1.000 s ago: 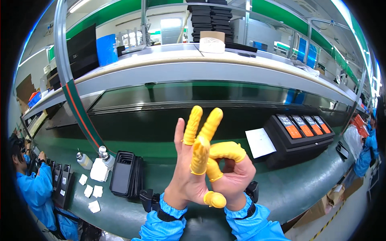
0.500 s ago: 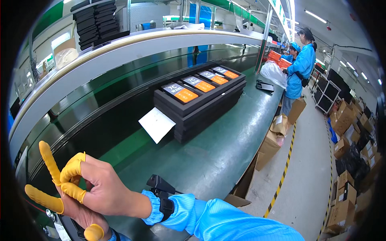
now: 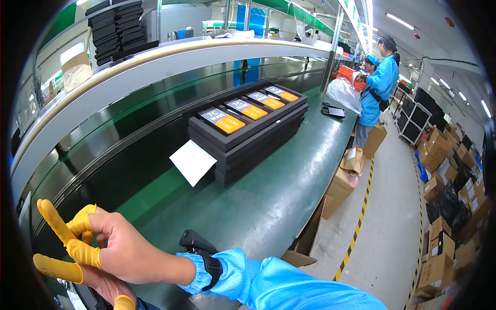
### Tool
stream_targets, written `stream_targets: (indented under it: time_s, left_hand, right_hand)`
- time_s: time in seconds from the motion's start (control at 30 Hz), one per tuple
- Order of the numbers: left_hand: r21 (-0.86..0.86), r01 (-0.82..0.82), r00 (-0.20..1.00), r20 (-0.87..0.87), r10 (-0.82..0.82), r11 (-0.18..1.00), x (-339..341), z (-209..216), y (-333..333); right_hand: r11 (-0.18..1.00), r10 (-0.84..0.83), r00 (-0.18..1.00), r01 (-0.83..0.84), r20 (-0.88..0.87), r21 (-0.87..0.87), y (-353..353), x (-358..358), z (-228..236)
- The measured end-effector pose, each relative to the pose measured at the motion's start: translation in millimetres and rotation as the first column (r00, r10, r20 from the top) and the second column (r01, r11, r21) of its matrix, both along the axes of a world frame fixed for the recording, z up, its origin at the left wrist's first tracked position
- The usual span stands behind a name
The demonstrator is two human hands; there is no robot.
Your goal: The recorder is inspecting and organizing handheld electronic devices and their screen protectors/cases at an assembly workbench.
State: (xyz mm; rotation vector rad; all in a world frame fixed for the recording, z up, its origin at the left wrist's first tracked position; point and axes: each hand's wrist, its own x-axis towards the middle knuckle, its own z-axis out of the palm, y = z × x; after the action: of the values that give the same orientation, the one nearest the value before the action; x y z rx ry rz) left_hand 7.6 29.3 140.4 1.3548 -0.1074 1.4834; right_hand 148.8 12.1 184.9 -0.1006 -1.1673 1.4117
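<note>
Your right hand [image 3: 121, 248] is raised at the lower left of the view, fingers loosely curled with the tips drawn together, gripping no object. Yellow finger cots [image 3: 77, 243] cover its fingertips; one capped finger points up and to the left. Your left hand [image 3: 101, 287] lies beneath and against the right, mostly hidden by it. Two of its capped fingers show, one at the far left and one at the bottom edge; whether it is open or closed cannot be told. A blue sleeve [image 3: 289, 287] covers your right forearm, with a black wrist strap [image 3: 212, 266] at the cuff.

Just beyond the wrist, a small black device [image 3: 194, 242] rests on the green workbench [image 3: 274, 201]. Well apart from your hands, further along the bench, stands a stack of black foam trays [image 3: 248, 139]; the top tray holds a row of units with orange labels. A white paper sheet [image 3: 192, 161] leans against the stack's near end. Brown cartons [image 3: 343, 181] stand on the floor beside the bench. A worker in a blue coat [image 3: 380, 85] stands at the far end.
</note>
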Motion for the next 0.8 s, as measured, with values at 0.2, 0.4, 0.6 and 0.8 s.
stream_targets:
  time_s: [0.2,0.4,0.6,0.8]
  left_hand:
    - [0.000,-0.036,0.999,0.015,0.036,0.999,9,2,-6]
    - [0.007,-0.132,0.991,0.017,0.131,0.991,25,7,-11]
    - [0.000,-0.402,0.911,0.096,0.401,0.915,42,8,-18]
    - [0.098,-0.894,0.448,0.237,0.862,0.437,92,41,-33]
  right_hand:
    - [0.991,-0.106,0.969,0.085,0.223,0.102,-5,6,4]
    - [0.986,-0.076,0.954,0.028,0.290,0.165,-2,20,8]
    - [0.999,-0.051,0.995,0.050,0.082,0.021,-12,23,10]
    - [0.989,0.123,0.984,-0.131,0.130,0.062,-11,16,7]
